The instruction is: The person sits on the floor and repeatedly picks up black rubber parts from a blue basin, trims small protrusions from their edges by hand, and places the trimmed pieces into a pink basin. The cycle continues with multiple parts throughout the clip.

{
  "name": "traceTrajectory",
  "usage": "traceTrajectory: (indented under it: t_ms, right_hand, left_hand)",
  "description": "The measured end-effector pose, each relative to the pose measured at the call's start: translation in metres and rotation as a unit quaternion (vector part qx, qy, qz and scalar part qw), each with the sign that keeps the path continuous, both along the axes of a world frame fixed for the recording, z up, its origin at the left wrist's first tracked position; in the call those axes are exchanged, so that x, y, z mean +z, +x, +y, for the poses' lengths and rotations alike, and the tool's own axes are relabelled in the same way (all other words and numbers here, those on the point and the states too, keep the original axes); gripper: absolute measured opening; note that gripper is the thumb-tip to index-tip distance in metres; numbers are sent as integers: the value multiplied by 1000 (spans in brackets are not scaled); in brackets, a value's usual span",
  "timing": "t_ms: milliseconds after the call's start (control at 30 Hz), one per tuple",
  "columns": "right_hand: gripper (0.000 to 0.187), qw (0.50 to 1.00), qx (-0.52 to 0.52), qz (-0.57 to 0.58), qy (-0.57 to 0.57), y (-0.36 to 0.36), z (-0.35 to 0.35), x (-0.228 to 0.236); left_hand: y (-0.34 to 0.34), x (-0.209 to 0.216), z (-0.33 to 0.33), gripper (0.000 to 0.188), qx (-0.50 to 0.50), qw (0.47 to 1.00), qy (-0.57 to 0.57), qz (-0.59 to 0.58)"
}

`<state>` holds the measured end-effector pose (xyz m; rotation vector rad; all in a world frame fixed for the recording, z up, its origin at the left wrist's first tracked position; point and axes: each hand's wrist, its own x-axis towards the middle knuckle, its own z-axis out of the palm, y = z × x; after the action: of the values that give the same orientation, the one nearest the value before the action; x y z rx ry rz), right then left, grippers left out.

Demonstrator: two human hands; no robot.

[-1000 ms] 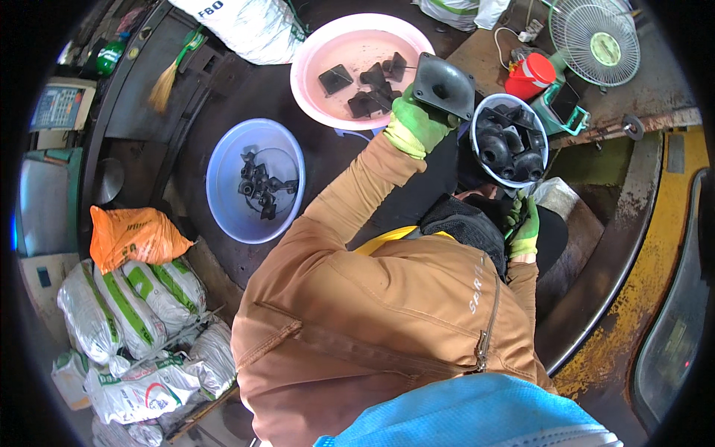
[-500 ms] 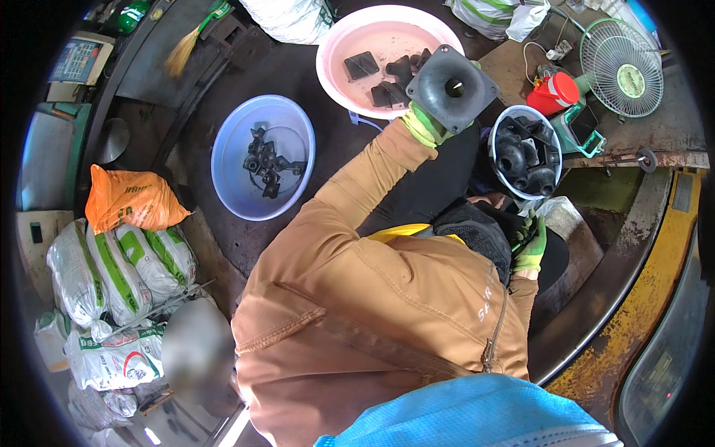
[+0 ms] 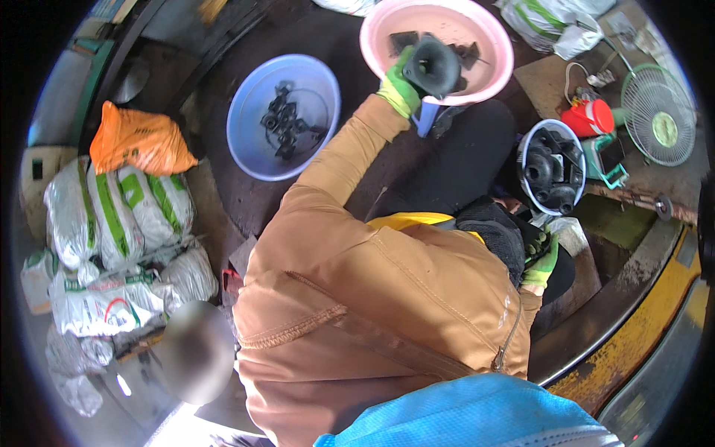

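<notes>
The left hand (image 3: pixel 401 88), in a green glove, has its grip closed on a black horn (image 3: pixel 433 68), with the fingers behind it and the wide mouth turned up to the camera. In this view the horn covers part of the near rim of the pink basin (image 3: pixel 500 68); whether it touches this rim, I cannot tell. Inside the pink basin lie several dark pieces (image 3: pixel 468 56). To the left stands the blue basin (image 3: pixel 244 123), with small black parts (image 3: pixel 286 125) gathered near its middle. The right hand (image 3: pixel 543 262), also gloved in green, is low beside the black cloth (image 3: pixel 497 237); its fingers are partly hidden, so I cannot tell if its grip holds something. Just beyond this hand is a bucket (image 3: pixel 522 177), filled with black items (image 3: pixel 553 170). Near the bucket are a red container (image 3: pixel 588 118) and a fan (image 3: pixel 658 118).
</notes>
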<state>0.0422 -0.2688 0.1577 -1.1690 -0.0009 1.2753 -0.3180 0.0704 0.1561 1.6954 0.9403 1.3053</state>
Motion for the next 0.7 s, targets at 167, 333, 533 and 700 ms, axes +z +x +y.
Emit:
traceTrajectory:
  t_ms: [167,333,533,700]
  right_hand:
    - [44,981,45,-167,-83,10,-16,-19]
    - [44,977,124,-168,-30,33,-20,-41]
    - [43,992,10,-64,-106,10,-2,-15]
    - [37,982,-86,-88,-143,-24,16,22]
  left_hand:
    - [-149,-143,-45,54,181,879,-307,317]
    - [-242,-217,-73,50,178,706,-357,585]
    - [-291,-233,-55,46,143,605,-336,708]
    - [-215,-183,-13,42,58,838,-175,513]
